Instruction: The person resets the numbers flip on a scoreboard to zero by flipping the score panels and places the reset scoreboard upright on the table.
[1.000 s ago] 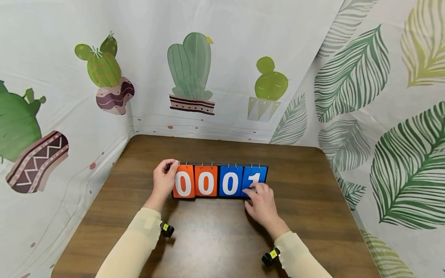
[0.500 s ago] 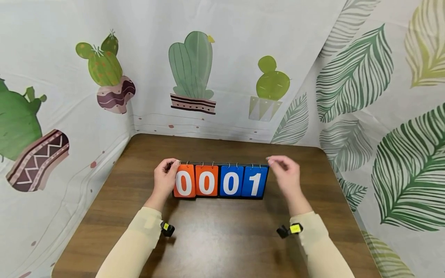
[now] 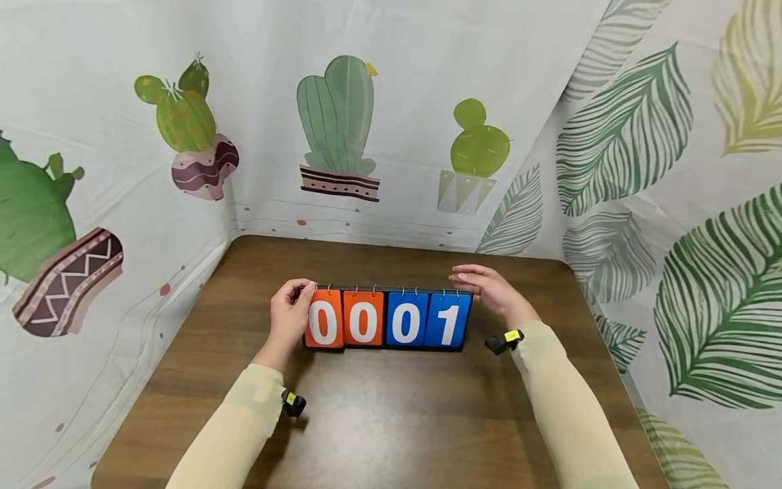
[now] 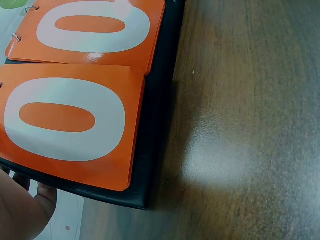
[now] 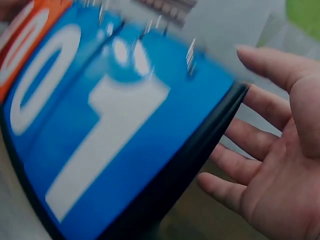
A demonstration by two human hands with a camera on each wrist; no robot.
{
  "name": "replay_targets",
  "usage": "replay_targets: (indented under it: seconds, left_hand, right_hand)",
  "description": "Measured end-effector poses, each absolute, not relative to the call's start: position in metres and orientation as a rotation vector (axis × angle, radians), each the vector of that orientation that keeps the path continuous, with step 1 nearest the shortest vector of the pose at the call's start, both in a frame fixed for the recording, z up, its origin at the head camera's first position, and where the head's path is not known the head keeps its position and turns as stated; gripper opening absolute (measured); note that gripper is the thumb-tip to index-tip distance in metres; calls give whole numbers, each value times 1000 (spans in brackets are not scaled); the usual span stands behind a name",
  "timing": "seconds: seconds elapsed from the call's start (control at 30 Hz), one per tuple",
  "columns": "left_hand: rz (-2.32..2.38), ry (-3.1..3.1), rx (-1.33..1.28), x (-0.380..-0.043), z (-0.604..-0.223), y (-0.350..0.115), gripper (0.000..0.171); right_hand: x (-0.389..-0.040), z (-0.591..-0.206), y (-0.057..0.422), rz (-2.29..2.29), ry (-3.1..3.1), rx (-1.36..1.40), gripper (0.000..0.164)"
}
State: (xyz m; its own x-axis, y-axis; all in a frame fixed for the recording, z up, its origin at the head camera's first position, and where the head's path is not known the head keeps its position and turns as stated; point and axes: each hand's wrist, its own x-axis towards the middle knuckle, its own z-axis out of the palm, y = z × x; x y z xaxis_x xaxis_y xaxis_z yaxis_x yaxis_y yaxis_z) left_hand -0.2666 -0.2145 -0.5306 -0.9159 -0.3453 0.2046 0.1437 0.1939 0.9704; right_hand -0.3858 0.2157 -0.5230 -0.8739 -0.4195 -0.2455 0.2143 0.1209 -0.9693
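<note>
A flip scoreboard (image 3: 385, 319) stands tilted on the table, two orange cards on its left and two blue on its right, reading 0 0 0 1. Metal rings along the top edge carry the cards. At its upper left corner my left hand (image 3: 290, 316) grips the black frame, thumb in front and fingers behind. My right hand (image 3: 491, 292) is beside the upper right corner with fingers extended. In the right wrist view, the fingers (image 5: 245, 165) of that hand reach behind the black side edge, partly hidden, with the thumb apart from the board.
The brown wooden table (image 3: 379, 421) has its far edge against a white cloth backdrop (image 3: 263, 102) printed with cacti and leaves. Each sleeve has a small black wrist camera (image 3: 293, 403) at its cuff.
My right hand has left the front of the blue 1 card, moved up to the upper right corner, then spread its fingers behind that edge. The left hand keeps its grip.
</note>
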Motion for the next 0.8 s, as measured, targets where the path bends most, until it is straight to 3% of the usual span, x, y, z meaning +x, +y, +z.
replay_targets:
  seconds: [0.13, 0.5, 0.8]
  left_hand:
    - [-1762, -2109, 186, -267, -532, -215, 26]
    - [-1756, -2112, 181, -268, -532, -214, 24]
    - [-1757, -2109, 199, -267, -530, -213, 25]
  right_hand:
    - [-393, -540, 212, -1615, 1999, -169, 62]
    - [-394, -554, 208, -1367, 2028, -41, 58]
    - [-404, -558, 210, -1297, 2043, -156, 57]
